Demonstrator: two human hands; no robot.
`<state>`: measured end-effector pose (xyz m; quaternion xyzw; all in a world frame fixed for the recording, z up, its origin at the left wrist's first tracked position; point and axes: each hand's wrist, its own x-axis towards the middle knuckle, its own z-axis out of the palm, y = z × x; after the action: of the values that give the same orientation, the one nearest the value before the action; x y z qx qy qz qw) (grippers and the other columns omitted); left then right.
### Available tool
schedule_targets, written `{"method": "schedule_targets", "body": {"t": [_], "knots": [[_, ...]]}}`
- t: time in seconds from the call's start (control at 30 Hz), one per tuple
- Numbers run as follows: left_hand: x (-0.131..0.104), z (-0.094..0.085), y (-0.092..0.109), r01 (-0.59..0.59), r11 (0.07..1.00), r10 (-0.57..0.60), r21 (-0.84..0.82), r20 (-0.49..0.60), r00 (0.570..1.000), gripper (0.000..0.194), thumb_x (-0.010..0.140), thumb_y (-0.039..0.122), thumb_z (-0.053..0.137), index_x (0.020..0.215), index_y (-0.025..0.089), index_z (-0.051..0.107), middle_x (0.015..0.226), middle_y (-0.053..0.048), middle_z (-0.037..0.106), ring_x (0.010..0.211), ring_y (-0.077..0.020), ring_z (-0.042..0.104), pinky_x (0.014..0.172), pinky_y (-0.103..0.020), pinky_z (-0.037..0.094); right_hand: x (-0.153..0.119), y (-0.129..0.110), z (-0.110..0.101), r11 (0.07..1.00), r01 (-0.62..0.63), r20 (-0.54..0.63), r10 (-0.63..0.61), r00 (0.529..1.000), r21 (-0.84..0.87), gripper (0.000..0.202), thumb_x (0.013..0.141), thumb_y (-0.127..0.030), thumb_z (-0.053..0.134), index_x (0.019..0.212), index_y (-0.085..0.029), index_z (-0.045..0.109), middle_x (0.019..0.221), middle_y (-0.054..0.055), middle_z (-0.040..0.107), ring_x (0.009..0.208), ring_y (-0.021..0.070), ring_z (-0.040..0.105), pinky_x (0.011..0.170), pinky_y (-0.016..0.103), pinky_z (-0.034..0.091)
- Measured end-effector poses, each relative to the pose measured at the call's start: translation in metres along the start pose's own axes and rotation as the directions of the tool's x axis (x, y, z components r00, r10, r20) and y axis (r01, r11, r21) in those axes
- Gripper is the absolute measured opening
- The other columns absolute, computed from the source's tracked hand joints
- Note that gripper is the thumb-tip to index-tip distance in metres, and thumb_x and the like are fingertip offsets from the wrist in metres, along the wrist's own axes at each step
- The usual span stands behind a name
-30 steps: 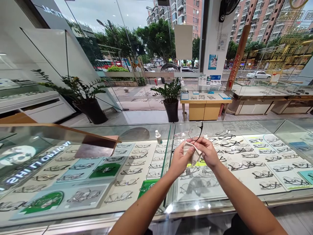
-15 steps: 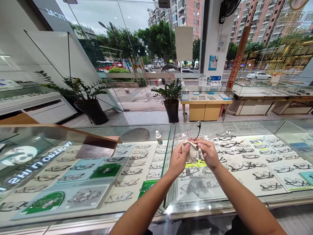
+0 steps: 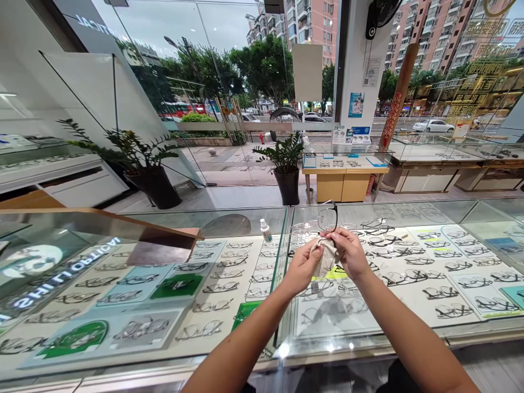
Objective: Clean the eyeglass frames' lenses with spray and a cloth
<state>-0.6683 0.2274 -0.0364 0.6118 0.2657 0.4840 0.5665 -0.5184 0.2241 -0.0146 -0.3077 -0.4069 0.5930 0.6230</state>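
Above the glass counter my left hand (image 3: 302,267) is closed, its thumb and fingers pinching a beige cleaning cloth (image 3: 326,261). My right hand (image 3: 350,254) is closed on a pair of dark-rimmed eyeglasses (image 3: 336,217), near the cloth's right edge. One lens rim stands upright above the fingertips; the lower part of the glasses is hidden by the cloth and fingers. Both hands nearly touch, with the cloth bunched between them and hanging below. A small white spray bottle (image 3: 266,231) stands to the left of my hands.
Below my hands the glass display case (image 3: 289,305) holds many eyeglass frames in rows. A wooden-edged panel (image 3: 164,225) rises over the left case. Beyond the counter are a potted plant (image 3: 287,185), a yellow display table (image 3: 329,187) and large windows.
Both hands have shifted slightly, the left one to the right and closer to the right hand. The glasses have turned a little and moved right, and the cloth is folded differently.
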Motion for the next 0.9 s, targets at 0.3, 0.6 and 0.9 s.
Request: {"method": "schedule_targets", "body": {"t": [0.3, 0.6, 0.9], "knots": [[-0.001, -0.002, 0.001, 0.024, 0.999, -0.024, 0.025, 0.033, 0.999, 0.058, 0.083, 0.060, 0.081, 0.115, 0.013, 0.073, 0.095, -0.007, 0.070, 0.082, -0.0178, 0.061, 0.075, -0.027, 0.049, 0.002, 0.004, -0.003, 0.995, -0.040, -0.010, 0.041, 0.999, 0.094, 0.040, 0.062, -0.049, 0.097, 0.071, -0.021, 0.070, 0.089, 0.004, 0.077, 0.087, 0.0158, 0.070, 0.084, 0.026, 0.057], [0.003, -0.002, -0.003, 0.053, 0.998, -0.042, 0.040, -0.241, 0.970, 0.052, 0.068, 0.056, 0.090, 0.093, 0.012, 0.079, 0.082, -0.005, 0.072, 0.072, -0.0167, 0.060, 0.067, -0.027, 0.050, 0.000, 0.009, 0.002, 0.992, -0.090, 0.048, 0.086, 0.995, 0.087, 0.048, 0.060, -0.048, 0.100, 0.074, -0.021, 0.064, 0.096, 0.004, 0.081, 0.084, 0.0158, 0.072, 0.080, 0.028, 0.058], [0.003, 0.000, -0.008, -0.038, 0.999, 0.045, 0.029, -0.293, 0.955, 0.062, 0.075, 0.070, 0.082, 0.099, 0.014, 0.082, 0.097, -0.009, 0.077, 0.090, -0.0226, 0.067, 0.081, -0.031, 0.053, -0.004, 0.008, 0.002, 0.998, -0.040, 0.084, 0.037, 0.996, 0.039, 0.043, 0.061, -0.051, 0.098, 0.076, -0.022, 0.070, 0.092, 0.003, 0.080, 0.086, 0.0185, 0.072, 0.087, 0.031, 0.058]]}}
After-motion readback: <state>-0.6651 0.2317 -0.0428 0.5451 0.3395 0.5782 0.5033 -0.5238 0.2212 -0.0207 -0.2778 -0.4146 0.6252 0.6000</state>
